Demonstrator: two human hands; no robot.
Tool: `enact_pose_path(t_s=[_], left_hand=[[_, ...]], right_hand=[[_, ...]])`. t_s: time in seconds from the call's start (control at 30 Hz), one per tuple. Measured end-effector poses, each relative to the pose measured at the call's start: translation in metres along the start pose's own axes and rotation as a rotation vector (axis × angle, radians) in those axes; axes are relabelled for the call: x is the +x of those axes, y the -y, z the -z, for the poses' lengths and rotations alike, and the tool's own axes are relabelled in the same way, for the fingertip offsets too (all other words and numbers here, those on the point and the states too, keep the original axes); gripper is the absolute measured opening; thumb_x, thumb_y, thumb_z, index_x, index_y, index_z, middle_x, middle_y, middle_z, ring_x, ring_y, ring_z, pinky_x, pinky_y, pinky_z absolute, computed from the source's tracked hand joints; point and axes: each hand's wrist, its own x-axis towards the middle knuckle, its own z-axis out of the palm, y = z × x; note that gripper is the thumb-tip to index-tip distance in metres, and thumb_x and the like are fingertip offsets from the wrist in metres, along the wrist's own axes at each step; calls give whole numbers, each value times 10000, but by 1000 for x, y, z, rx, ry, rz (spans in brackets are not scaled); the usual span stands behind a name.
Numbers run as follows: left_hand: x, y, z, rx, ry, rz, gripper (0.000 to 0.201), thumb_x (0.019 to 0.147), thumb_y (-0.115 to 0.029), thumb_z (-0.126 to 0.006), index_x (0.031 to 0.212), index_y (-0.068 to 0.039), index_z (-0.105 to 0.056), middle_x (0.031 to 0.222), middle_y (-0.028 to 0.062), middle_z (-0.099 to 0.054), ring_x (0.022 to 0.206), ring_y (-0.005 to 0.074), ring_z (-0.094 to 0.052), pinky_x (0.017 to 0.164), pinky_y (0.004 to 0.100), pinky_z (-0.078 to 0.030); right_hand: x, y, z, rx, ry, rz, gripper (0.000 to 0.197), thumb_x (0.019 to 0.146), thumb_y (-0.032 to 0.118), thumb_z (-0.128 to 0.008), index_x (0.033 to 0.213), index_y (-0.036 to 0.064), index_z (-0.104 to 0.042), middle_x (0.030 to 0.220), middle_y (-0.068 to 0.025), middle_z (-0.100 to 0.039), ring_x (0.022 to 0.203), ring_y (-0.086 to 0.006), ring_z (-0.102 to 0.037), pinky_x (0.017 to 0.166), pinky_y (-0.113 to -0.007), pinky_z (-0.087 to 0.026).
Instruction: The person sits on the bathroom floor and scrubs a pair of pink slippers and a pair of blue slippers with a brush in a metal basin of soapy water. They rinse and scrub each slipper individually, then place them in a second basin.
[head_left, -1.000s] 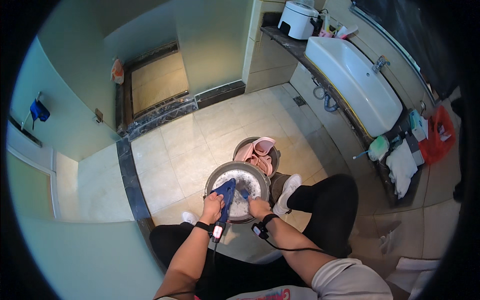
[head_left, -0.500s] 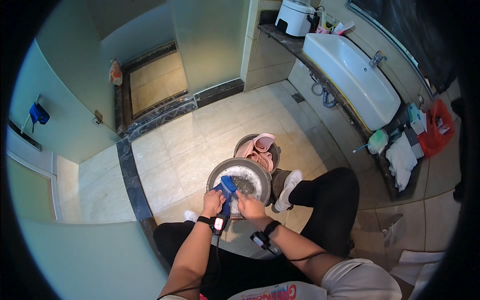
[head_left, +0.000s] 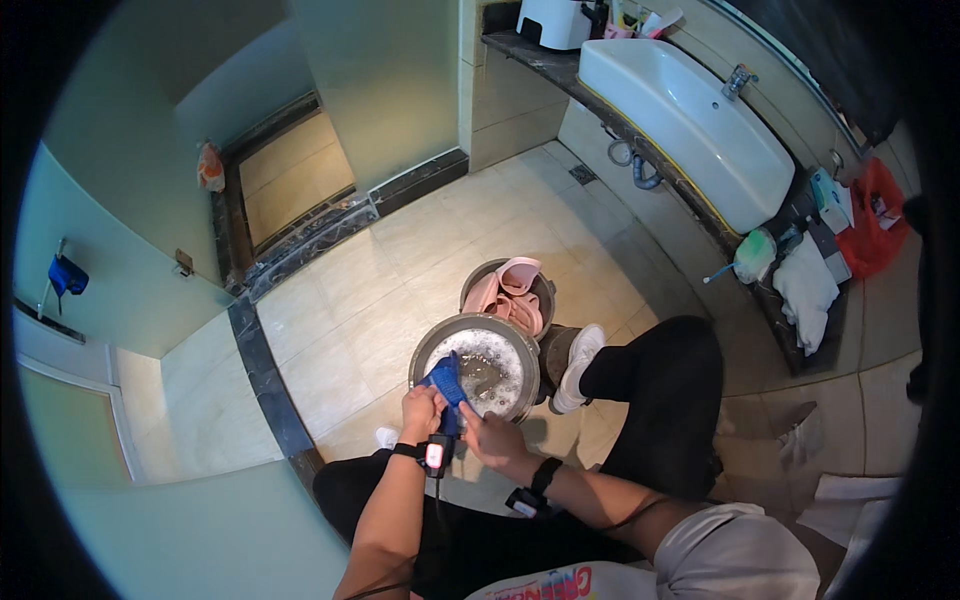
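Note:
My left hand [head_left: 422, 413] is closed on a blue, cloth-like item [head_left: 446, 378], whose exact kind I cannot make out. The item extends over the near left rim of a grey basin [head_left: 416, 362] of foamy water [head_left: 492, 362]. My right hand [head_left: 492, 436] is closed at the item's right edge, with fingers drawn together against it. The hands partly hide the item's lower end. Just beyond the basin, a second round bucket [head_left: 549, 290] holds pink slippers [head_left: 517, 274].
White shoes [head_left: 578, 372] are on my feet, beside a brown object [head_left: 557, 352]. A white sink [head_left: 690, 130] stands on a dark counter at the right, with a red bag [head_left: 872, 225] and white cloth [head_left: 803, 290]. Frosted glass panels [head_left: 110, 250] stand on the left.
The upper end of the blue item has changed shape and now hangs narrower over the foam. My right hand has moved slightly down and left, and the whole view has shifted slightly.

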Motion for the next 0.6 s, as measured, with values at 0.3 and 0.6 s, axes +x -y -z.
enact_pose_path(t_s=[0.3,0.6], left_hand=[[-6,-9,-18,11,-30,-40,211,886,43,-510,747,-85,-416,661,7,-435,510,109,-418,465,274,-380],[5,-5,-4,-22,-5,-20,244,886,53,-497,723,-94,-390,650,11,-416,488,115,-377,443,282,-336]], right_hand=[[61,-109,-54,-24,78,-327,371,856,253,-473,1152,60,-586,893,-235,-619,785,-404,-618,708,-484,-492],[29,-35,27,334,57,-319,404,879,267,-501,1223,75,-589,879,-283,-622,837,-397,-639,756,-443,-483]])
